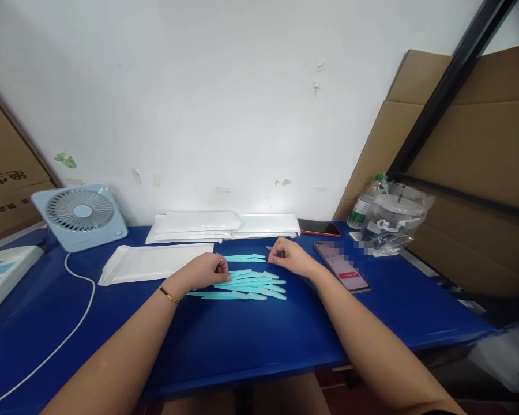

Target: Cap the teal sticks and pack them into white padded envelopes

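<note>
A loose pile of turquoise eyebrow razors (251,283) lies on the blue table, with their pale blade ends pointing right. My left hand (210,271) is closed at the left end of the pile, thumb and fingertips pinched on the handle of one razor. Two more razors (244,257) lie side by side just beyond the pile, between my hands. To the right, my right hand (288,256) is pinched shut, and a small translucent piece (269,248) like a blade cap sticks out from its fingertips.
White padded mailers (190,225) are stacked against the wall, and another mailer (155,262) lies nearer on the left. A lit phone (341,268) is right of my right hand, a second phone (320,227) behind. A fan (82,213), bottle (363,204) and plastic bag (395,216) stand around.
</note>
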`<action>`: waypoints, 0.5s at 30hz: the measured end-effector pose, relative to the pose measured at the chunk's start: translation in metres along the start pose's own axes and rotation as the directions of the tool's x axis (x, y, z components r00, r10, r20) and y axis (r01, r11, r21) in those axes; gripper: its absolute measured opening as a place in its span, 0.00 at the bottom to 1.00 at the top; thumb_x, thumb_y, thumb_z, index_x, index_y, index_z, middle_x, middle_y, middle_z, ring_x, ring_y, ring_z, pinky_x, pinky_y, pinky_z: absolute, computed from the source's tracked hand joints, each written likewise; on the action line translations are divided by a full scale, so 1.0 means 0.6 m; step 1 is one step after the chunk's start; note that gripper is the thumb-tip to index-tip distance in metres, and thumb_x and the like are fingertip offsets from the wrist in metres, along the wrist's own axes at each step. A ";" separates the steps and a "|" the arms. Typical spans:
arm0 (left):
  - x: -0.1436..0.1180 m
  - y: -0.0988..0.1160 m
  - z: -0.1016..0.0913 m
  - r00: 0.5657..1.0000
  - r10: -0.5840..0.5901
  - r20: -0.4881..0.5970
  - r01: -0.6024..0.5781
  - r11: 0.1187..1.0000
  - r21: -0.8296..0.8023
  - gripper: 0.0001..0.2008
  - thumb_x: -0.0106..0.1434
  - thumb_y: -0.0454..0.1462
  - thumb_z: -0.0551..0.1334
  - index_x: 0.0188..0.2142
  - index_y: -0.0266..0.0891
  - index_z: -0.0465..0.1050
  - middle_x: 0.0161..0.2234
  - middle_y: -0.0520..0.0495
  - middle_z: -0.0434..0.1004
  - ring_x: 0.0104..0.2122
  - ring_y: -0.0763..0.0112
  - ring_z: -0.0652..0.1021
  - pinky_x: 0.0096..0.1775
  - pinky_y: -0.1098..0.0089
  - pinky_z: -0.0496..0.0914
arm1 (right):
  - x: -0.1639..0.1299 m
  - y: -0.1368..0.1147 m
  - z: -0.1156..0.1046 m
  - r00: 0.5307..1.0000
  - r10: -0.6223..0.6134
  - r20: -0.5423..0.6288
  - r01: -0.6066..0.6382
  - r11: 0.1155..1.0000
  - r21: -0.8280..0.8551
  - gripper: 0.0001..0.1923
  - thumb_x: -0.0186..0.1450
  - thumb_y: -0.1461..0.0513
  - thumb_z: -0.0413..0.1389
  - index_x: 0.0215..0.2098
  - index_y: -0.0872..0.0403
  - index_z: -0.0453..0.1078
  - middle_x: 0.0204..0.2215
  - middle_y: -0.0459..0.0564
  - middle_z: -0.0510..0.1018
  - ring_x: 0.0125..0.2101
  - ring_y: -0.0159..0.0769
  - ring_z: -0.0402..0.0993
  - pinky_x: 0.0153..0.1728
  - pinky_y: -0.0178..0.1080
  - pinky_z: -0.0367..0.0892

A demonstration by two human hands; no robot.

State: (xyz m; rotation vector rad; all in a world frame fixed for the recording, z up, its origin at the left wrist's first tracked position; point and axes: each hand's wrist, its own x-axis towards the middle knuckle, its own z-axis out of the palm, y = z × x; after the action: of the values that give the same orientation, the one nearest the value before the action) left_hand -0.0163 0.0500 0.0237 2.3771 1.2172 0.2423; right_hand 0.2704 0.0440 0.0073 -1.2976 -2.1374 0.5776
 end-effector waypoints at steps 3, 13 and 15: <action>0.002 0.007 0.000 1.000 0.001 -0.019 -0.001 1.000 -0.006 0.15 0.54 0.51 0.58 0.27 0.42 0.72 0.24 0.51 0.73 0.24 0.69 0.71 0.25 0.72 0.61 | 0.001 -0.021 0.018 0.997 -0.045 0.065 0.042 0.998 0.043 0.11 0.59 0.54 0.57 0.32 0.52 0.75 0.32 0.47 0.68 0.27 0.29 0.64 0.29 0.33 0.61; 0.046 0.041 0.029 0.970 0.083 -0.228 -0.062 0.993 0.098 0.11 0.59 0.46 0.57 0.29 0.43 0.72 0.28 0.52 0.76 0.28 0.68 0.74 0.29 0.70 0.61 | 0.006 -0.016 0.016 0.994 -0.083 0.065 0.080 0.995 0.054 0.13 0.61 0.53 0.54 0.30 0.54 0.73 0.26 0.45 0.70 0.27 0.29 0.63 0.28 0.33 0.57; 0.052 0.043 0.031 0.965 0.112 -0.239 -0.082 0.988 0.133 0.11 0.59 0.46 0.58 0.28 0.43 0.73 0.29 0.52 0.77 0.29 0.67 0.74 0.31 0.69 0.61 | 0.006 -0.011 0.011 0.995 -0.072 0.070 0.068 0.995 0.066 0.13 0.61 0.54 0.55 0.30 0.54 0.74 0.26 0.45 0.70 0.26 0.29 0.64 0.28 0.33 0.57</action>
State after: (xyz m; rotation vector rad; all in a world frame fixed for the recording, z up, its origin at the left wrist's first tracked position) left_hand 0.0274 0.0558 0.0179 2.5763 1.2569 0.5214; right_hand 0.2605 0.0441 0.0072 -1.1788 -2.1953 0.6673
